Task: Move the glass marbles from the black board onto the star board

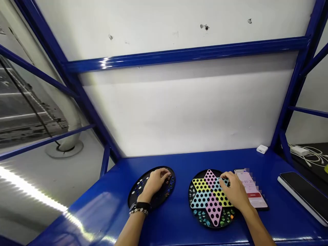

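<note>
From here I see a black strap wristband (140, 206) around my left wrist (141, 198), and a bracelet of pale, dark-flecked beads (138, 212) just beside it on the forearm side. My left forearm (130, 230) and right forearm (258, 229) are bare.

I see the left board (135, 194) and right board (207, 205) apart on the table (179, 160), a phone (252, 203) just beside the right board, a tablet (302, 194) farther right, a small box (262, 149) behind.
</note>
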`<state>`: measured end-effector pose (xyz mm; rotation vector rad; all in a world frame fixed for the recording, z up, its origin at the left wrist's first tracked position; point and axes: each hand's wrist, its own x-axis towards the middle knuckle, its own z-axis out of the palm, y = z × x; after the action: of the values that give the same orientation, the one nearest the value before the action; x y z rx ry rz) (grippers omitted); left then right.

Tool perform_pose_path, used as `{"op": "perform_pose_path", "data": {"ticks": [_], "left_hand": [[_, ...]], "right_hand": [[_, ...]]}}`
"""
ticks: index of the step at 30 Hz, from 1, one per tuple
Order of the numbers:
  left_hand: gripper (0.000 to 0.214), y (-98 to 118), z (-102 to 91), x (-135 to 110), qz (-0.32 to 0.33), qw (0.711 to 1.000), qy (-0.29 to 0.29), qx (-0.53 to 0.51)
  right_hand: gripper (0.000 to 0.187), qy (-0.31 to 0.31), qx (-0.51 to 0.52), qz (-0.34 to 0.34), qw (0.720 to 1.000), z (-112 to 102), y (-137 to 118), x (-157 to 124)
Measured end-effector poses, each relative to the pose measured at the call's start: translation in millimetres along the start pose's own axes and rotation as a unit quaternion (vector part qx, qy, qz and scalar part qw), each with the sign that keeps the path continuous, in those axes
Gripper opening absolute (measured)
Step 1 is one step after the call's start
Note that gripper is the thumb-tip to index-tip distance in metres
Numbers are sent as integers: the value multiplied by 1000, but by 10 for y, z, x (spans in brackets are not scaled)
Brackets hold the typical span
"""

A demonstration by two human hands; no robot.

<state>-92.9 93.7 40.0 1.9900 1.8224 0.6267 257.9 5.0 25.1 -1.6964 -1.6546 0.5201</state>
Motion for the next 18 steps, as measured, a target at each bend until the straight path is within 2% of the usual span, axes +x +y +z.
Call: {"op": "perform_pose_path", "data": {"ticks": [2, 5, 8, 10, 14, 18], "left_hand": [[32, 118, 32, -11, 7, 999, 29, 25], [35, 441, 111, -101, 48, 993, 82, 66], [34, 793, 282, -308, 124, 989, 30, 80], [30, 961, 422, -469, 140, 984, -5, 114], [21, 1091, 617, -687, 117, 971, -16, 209], [26, 1133, 668, -724, 118, 954, -19, 274]], "right_hand": [[28, -3, 12, -1, 1000, -5, 3, 3], [32, -17, 24, -7, 1000, -31, -18, 8], [32, -28, 20, -19, 999, -77, -55, 25], [31, -33, 6, -30, 999, -113, -73, 48], [30, -49, -39, -69, 996, -175, -91, 134], [28, -64, -93, -102, 988, -200, -158, 306]]}}
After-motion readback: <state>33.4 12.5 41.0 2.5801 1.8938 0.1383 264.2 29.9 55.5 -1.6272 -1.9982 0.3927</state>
